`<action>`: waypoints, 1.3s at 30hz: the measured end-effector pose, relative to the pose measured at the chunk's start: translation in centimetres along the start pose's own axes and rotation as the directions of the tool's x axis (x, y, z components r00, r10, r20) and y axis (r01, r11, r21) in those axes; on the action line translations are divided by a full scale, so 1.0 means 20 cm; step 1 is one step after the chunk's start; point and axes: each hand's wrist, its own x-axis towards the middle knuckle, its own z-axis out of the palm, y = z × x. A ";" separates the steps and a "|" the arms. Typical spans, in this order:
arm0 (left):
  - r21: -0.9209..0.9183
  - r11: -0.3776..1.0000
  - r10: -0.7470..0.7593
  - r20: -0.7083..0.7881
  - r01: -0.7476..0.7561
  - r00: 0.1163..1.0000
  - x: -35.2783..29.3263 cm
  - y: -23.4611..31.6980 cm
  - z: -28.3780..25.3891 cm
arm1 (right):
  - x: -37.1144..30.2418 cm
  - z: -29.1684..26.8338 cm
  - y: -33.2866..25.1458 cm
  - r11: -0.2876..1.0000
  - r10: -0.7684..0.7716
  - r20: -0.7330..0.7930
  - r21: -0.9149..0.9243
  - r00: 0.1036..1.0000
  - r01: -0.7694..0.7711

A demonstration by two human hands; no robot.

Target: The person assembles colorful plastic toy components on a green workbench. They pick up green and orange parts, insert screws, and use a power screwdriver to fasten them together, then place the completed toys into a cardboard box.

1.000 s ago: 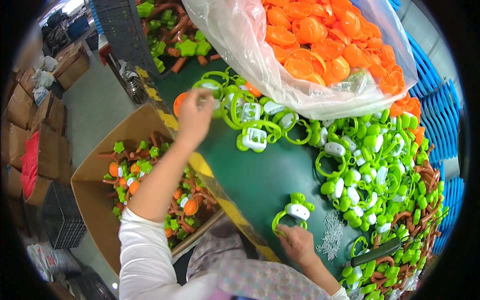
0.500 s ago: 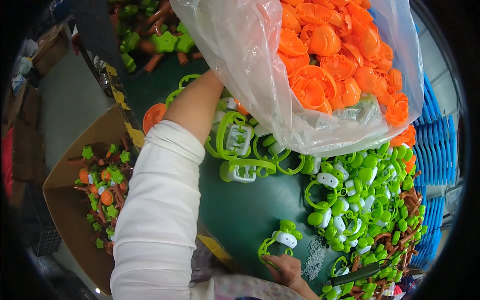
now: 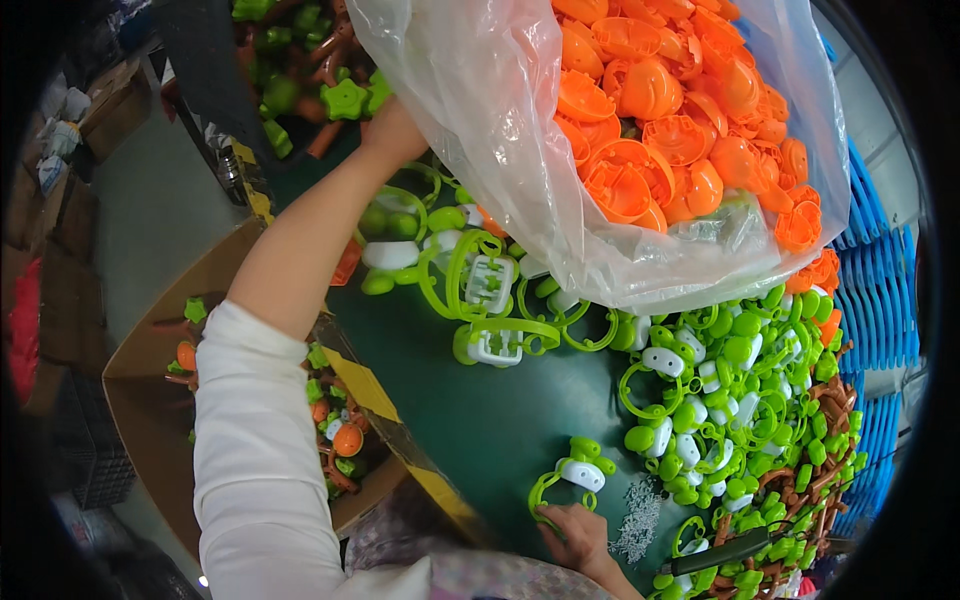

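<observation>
The left hand [image 3: 394,132] goes past the side of a cloudy plastic bag [image 3: 570,250], which hides its fingers, so I cannot tell if it grips anything. It is at the far left part of the bench [image 3: 430,410], in from the striped edge [image 3: 375,390]. The right hand [image 3: 578,535] pinches the ring of a green and white toy part [image 3: 583,475], low on the bench, near the same edge; its thumb is hard to see. The left arm covers some of a brown cardboard box [image 3: 150,350], with small toys inside. The bag is thin and crinkly, full of shiny, round orange cups [image 3: 650,90]. Right of the held part lie tiny see-through bits [image 3: 638,522], maybe plastic. Smooth, knobbly green and white pieces [image 3: 700,400] make a heap on the bench's right side, beside bumpy brown sticks [image 3: 840,400]. A dark-handled tool [image 3: 720,553] lies there too.
</observation>
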 end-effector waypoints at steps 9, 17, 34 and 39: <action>-0.411 0.681 -0.676 -0.033 0.606 0.736 -0.48 0.48 -0.93 | -0.04 0.01 -0.01 0.999 -0.026 -0.173 -0.025 0.985 0.022; -0.583 -0.308 -0.649 0.706 0.752 0.282 -1.13 1.07 -0.85 | -0.10 0.06 0.02 0.996 -0.082 -0.183 -0.059 0.980 0.073; -0.395 0.882 0.443 0.510 -0.257 0.737 -1.40 1.59 -0.42 | -0.20 0.09 0.05 0.995 0.039 -0.121 -0.084 0.992 -0.050; -0.317 0.936 0.303 0.506 -0.153 0.807 -1.39 1.72 -0.42 | -0.23 0.00 0.13 0.967 -0.238 -0.220 -0.147 0.946 0.209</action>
